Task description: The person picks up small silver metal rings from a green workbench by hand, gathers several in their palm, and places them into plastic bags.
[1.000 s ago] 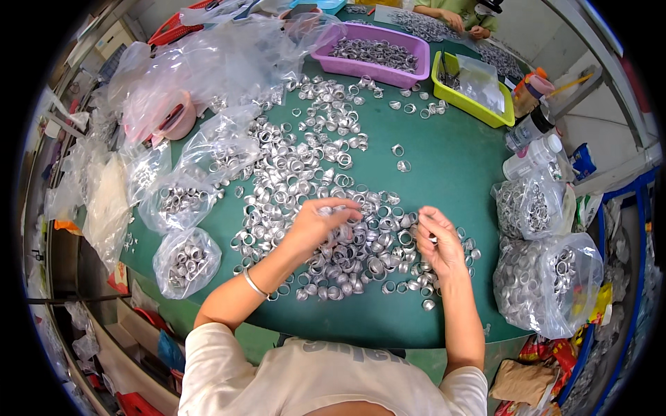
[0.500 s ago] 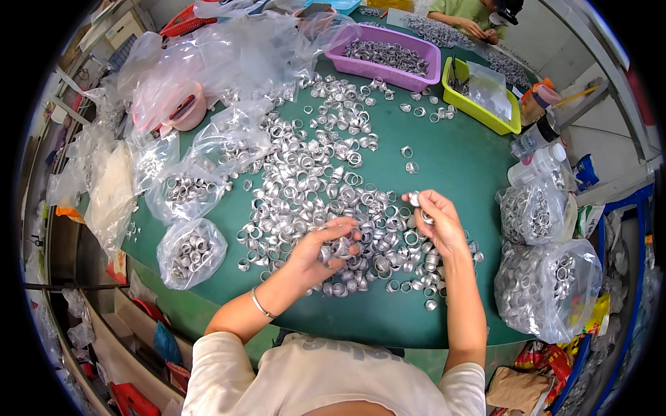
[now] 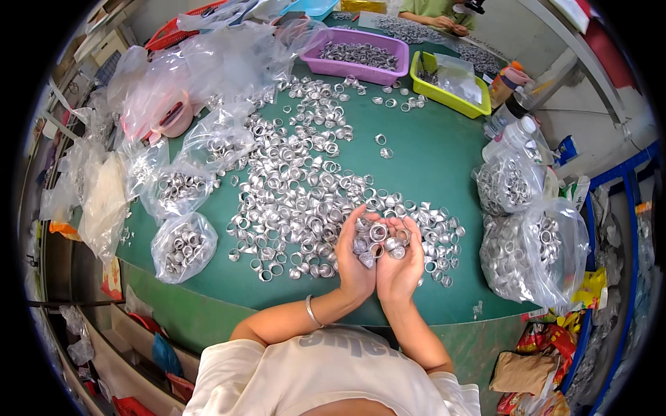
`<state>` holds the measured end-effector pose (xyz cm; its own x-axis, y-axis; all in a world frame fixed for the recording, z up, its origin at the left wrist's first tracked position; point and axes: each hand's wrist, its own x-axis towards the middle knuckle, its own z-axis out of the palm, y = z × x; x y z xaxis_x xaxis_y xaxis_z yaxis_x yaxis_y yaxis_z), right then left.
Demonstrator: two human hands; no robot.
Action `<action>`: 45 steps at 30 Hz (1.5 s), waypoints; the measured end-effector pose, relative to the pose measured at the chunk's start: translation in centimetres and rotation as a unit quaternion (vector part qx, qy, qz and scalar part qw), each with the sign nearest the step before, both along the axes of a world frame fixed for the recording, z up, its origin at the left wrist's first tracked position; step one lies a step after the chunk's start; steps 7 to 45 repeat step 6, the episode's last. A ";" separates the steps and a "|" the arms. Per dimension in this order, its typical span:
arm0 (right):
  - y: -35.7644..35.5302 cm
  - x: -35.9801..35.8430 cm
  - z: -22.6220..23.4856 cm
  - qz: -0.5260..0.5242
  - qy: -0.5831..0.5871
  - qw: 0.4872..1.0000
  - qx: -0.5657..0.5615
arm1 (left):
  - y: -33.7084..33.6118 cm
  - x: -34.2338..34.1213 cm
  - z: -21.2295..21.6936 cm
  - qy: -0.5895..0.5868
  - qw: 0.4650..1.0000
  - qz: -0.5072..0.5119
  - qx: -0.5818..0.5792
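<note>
My left hand [image 3: 352,263] and my right hand [image 3: 401,272] are pressed side by side into a cup at the near edge of the ring pile. In that cup lie several silver-coloured metal rings [image 3: 377,233], held between the two palms and curled fingers. Beyond and to both sides of my hands spreads a large loose heap of similar rings [image 3: 295,201] on the green table [image 3: 430,166]. A bracelet [image 3: 313,312] circles my left wrist. Two rings [image 3: 383,145] lie apart from the heap, farther off.
Clear bags of rings stand at the left [image 3: 184,248] and the right [image 3: 531,256]. A purple tray [image 3: 354,71] of rings and a lime-green tray [image 3: 454,101] sit at the back. Bottles [image 3: 510,139] line the right edge. Another person's hands [image 3: 447,25] work at the far end.
My hands, apart over the pile before, have come together and now cup rings between them. The left moved right and the right moved left and nearer. The whole view has shifted slightly.
</note>
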<state>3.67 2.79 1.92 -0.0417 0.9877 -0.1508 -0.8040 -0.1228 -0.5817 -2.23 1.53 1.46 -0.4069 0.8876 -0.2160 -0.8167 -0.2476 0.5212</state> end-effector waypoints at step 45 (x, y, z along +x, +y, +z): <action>-2.7 2.4 0.8 -0.026 -0.055 0.994 0.088 | -1.7 2.2 1.1 -0.073 0.992 -0.091 0.046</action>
